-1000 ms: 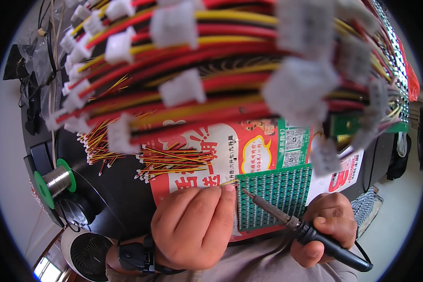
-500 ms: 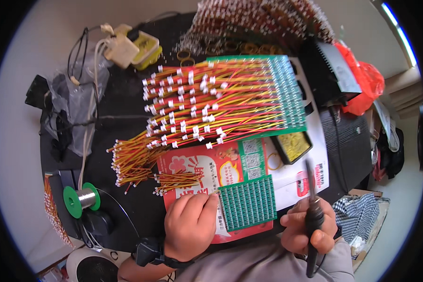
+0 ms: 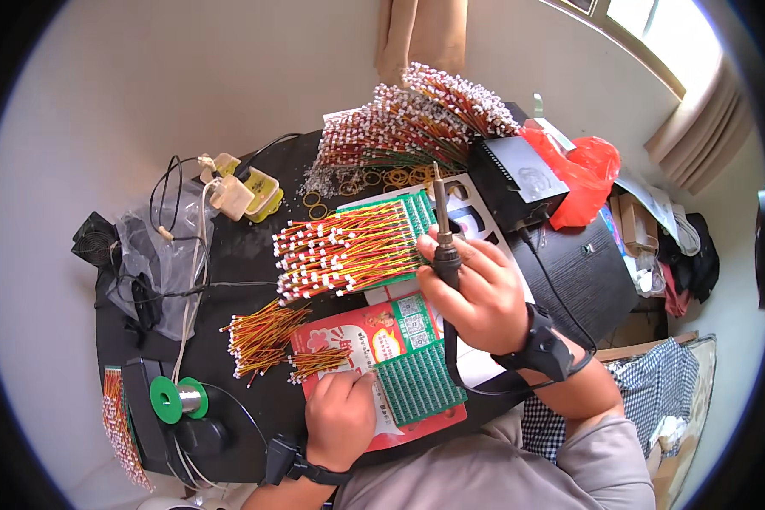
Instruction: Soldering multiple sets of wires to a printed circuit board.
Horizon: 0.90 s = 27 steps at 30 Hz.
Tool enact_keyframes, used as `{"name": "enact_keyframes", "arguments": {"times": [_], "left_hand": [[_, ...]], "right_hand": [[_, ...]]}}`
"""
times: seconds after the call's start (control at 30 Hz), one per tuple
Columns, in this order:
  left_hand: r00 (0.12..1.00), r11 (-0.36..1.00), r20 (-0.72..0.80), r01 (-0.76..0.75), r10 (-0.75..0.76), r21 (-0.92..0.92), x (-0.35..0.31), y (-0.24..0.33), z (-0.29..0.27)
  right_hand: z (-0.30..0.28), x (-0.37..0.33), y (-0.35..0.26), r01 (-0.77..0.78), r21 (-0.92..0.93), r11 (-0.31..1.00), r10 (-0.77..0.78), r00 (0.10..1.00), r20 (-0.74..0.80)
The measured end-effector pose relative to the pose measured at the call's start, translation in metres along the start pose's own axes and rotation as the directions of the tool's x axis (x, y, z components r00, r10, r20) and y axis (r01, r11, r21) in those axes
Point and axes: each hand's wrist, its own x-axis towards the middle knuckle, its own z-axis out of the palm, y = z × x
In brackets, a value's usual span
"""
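My right hand (image 3: 489,302) is wrapped round a soldering iron (image 3: 446,253), its metal tip pointing up and away from me. My left hand (image 3: 340,418) rests closed at the left edge of a bare green circuit board (image 3: 420,382); whatever its fingertips pinch is hidden. The board lies on a red printed sheet (image 3: 367,329). Just beyond that hand lies a small bunch of red and yellow wires (image 3: 316,364), with a larger wire bundle (image 3: 263,334) behind it. Farther back, a green board (image 3: 418,212) carries rows of wires with white connectors.
A solder spool (image 3: 172,400) stands at the left, its strand running toward my left wrist. Behind it are a plastic bag (image 3: 157,255) and plugs (image 3: 232,197). A black power unit (image 3: 514,183), a red bag (image 3: 588,178) and wired boards (image 3: 416,119) occupy the back.
My right hand has lifted the soldering iron up, forward and leftward from near my lap, now over the table. My left hand stays by the board's edge. The view has tilted up, showing the window.
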Motion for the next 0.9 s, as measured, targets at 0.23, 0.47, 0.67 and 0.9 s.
{"name": "enact_keyframes", "arguments": {"times": [0.23, 0.47, 0.67, 0.9], "left_hand": [[1.000, 1.000, 0.022, -0.019, 0.018, 0.024, -0.001, -0.003, 0.001], [1.000, 1.000, 0.025, -0.010, 0.010, 0.011, 0.001, 0.002, -0.003], [1.000, 1.000, 0.028, -0.004, 0.004, 0.006, 0.001, 0.000, 0.000], [1.000, 0.999, 0.005, 0.016, -0.016, -0.033, 0.007, 0.001, 0.002]], "right_hand": [[-0.031, -0.020, 0.011, -0.061, -0.118, 0.991, 0.031, 0.970, -0.242], [-0.091, -0.090, 0.041, -0.370, -0.447, 0.814, 0.225, 0.912, -0.344], [-0.107, -0.175, 0.037, -0.497, -0.582, 0.644, 0.416, 0.865, -0.280], [-0.101, -0.224, 0.024, -0.560, -0.554, 0.616, 0.564, 0.804, -0.187]]}}
